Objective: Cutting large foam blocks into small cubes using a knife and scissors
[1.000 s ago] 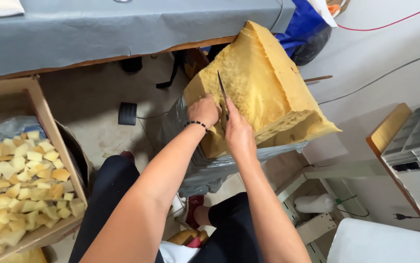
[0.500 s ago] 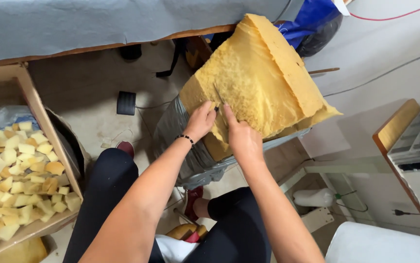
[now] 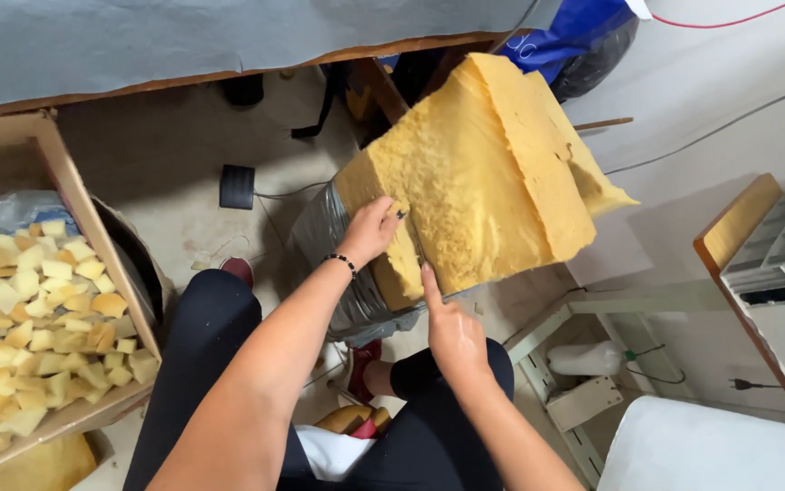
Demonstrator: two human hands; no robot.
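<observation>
While the big yellow foam block [image 3: 493,182] leans tilted on top of a grey tape-wrapped drum [image 3: 338,264] in front of the person's knees, both hands work at its near lower edge. A slit runs up the block's front face, splitting off a narrow strip at the lower left corner. The left hand [image 3: 370,232] is curled closed around that strip, fingers over its top edge and a thin dark bracelet on the wrist. The right hand [image 3: 452,332] sits just below the block, forefinger stretched upward along the cut; it is closed around something, but whether it holds a blade cannot be told from this view.

To the left, an open cardboard box [image 3: 74,195] with a raised flap holds a heap of small yellow and pale foam pieces [image 3: 29,327], with a bit of clear plastic bag showing at the back. Another lump of yellow foam lies on the floor under that box.

Compared with half a second ago, the right hand has dropped from the block's face, where it lay beside the left, to below its bottom edge, and the slit now reaches down through the edge. The left hand has kept its place on the corner piece.

Farther out, a black foot pedal [image 3: 236,186] with a cable rests on the concrete floor, a grey-covered table edge [image 3: 183,45] crosses the top, and a white plastic bottle [image 3: 588,359] lies on a low frame to the right.
</observation>
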